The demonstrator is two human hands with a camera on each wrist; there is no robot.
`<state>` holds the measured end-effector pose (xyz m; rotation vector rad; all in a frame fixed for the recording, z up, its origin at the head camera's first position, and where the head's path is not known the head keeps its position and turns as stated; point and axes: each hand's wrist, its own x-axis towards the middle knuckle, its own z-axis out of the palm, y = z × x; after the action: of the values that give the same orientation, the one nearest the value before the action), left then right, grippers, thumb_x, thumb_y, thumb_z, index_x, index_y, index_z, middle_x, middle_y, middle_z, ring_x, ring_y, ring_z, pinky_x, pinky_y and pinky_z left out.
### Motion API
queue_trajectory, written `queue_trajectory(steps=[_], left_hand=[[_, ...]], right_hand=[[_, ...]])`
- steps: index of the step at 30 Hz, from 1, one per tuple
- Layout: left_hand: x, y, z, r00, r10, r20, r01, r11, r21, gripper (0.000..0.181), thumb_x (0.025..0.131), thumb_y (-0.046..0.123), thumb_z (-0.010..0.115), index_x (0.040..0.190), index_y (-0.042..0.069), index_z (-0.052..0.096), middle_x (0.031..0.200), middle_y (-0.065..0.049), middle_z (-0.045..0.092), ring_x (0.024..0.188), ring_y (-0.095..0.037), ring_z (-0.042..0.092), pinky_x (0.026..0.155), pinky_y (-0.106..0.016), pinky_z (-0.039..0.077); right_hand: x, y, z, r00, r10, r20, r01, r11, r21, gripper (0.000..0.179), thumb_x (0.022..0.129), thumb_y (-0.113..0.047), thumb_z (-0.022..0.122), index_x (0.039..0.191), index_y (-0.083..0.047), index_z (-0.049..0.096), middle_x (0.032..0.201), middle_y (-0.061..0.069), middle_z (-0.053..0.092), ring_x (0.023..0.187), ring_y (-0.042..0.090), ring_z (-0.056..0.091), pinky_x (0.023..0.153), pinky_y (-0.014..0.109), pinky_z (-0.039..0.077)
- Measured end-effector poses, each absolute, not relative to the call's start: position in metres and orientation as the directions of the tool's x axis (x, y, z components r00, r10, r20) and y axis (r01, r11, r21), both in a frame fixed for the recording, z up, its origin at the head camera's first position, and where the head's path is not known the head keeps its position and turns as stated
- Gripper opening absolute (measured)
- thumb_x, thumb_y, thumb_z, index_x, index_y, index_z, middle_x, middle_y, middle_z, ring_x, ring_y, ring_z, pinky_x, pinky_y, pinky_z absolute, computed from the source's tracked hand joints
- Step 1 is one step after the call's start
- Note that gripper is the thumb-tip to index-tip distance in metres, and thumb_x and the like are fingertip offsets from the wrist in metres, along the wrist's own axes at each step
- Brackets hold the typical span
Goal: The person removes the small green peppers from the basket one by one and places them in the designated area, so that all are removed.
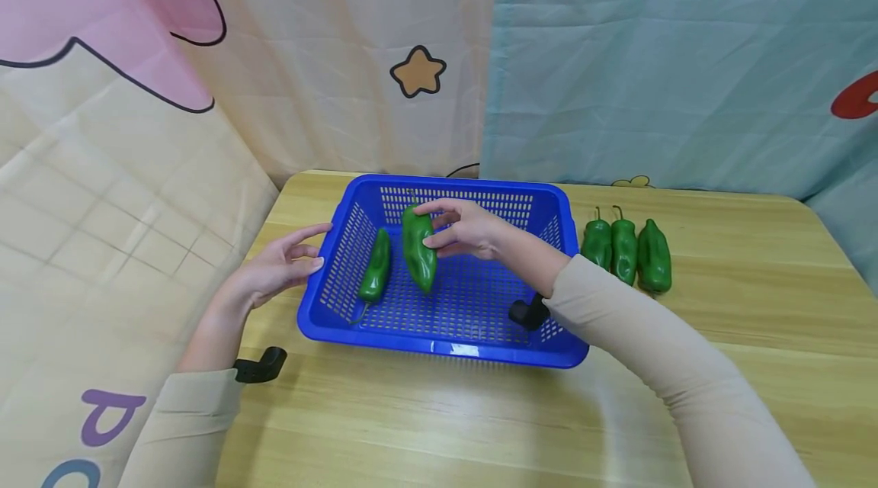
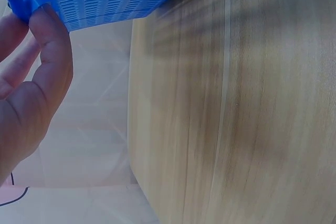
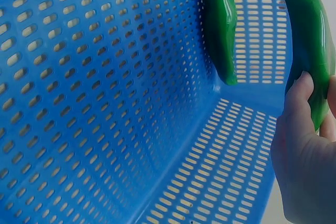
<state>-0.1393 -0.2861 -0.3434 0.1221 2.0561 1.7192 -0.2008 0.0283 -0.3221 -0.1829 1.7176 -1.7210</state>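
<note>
A blue plastic basket (image 1: 384,344) with slotted walls stands on the table. At its left rim, my left hand (image 1: 277,271) pinches the edge between thumb and fingers; the left wrist view shows the thumb (image 2: 50,30) against the rim. Over the basket's inside, my right hand (image 1: 473,229) holds a green pepper (image 1: 417,248) between thumb and fingers, its stem end toward the back. Another green pepper (image 1: 376,267) lies in the basket along the left side, stem toward the front. The right wrist view shows the held pepper (image 3: 310,30) apart from the lying one (image 3: 219,27).
Three more green peppers (image 1: 623,248) lie side by side on the wooden table (image 1: 741,305), just right of the basket. A printed curtain (image 1: 631,76) hangs behind the table, and another cloth (image 1: 123,244) hangs along the left side.
</note>
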Motion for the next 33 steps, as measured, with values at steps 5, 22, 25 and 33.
queue_trajectory(steps=[5, 22, 25, 33], left_hand=[[-0.139, -0.286, -0.343, -0.893, 0.352, -0.282, -0.215, 0.217, 0.952, 0.066, 0.093, 0.003, 0.053, 0.149, 0.006, 0.017, 0.105, -0.010, 0.050, 0.088, -0.015, 0.061, 0.084, -0.029, 0.052], [-0.138, -0.285, -0.343, -0.893, 0.353, -0.281, -0.221, 0.203, 0.954, 0.065, 0.094, 0.003, 0.053, 0.149, 0.006, 0.018, 0.103, -0.009, 0.052, 0.087, -0.015, 0.061, 0.082, -0.030, 0.053], [-0.139, -0.284, -0.344, -0.893, 0.353, -0.280, -0.222, 0.195, 0.955, 0.065, 0.093, 0.002, 0.053, 0.148, 0.006, 0.018, 0.102, -0.008, 0.053, 0.087, -0.014, 0.062, 0.081, -0.029, 0.053], [-0.139, -0.286, -0.344, -0.892, 0.353, -0.282, -0.227, 0.191, 0.955, 0.066, 0.093, 0.003, 0.054, 0.149, 0.006, 0.018, 0.103, -0.007, 0.054, 0.088, -0.015, 0.062, 0.081, -0.029, 0.053]], right_hand=[[-0.200, 0.034, -0.318, -0.754, -0.557, -0.349, 0.357, 0.098, -0.929, 0.056, 0.081, 0.016, 0.060, 0.132, -0.005, 0.050, 0.113, 0.018, 0.048, 0.080, 0.021, 0.062, 0.069, 0.032, 0.056], [-0.194, 0.064, -0.306, -0.748, -0.591, -0.302, 0.306, 0.097, -0.947, 0.056, 0.083, 0.013, 0.059, 0.134, -0.004, 0.046, 0.117, 0.019, 0.045, 0.090, 0.024, 0.060, 0.081, 0.042, 0.053], [-0.192, 0.071, -0.304, -0.748, -0.594, -0.295, 0.299, 0.094, -0.949, 0.056, 0.083, 0.013, 0.059, 0.135, -0.003, 0.045, 0.118, 0.020, 0.044, 0.092, 0.025, 0.060, 0.082, 0.044, 0.052], [-0.191, 0.085, -0.300, -0.748, -0.603, -0.278, 0.294, 0.074, -0.953, 0.056, 0.084, 0.012, 0.058, 0.136, -0.003, 0.043, 0.122, 0.022, 0.042, 0.091, 0.025, 0.063, 0.083, 0.045, 0.052]])
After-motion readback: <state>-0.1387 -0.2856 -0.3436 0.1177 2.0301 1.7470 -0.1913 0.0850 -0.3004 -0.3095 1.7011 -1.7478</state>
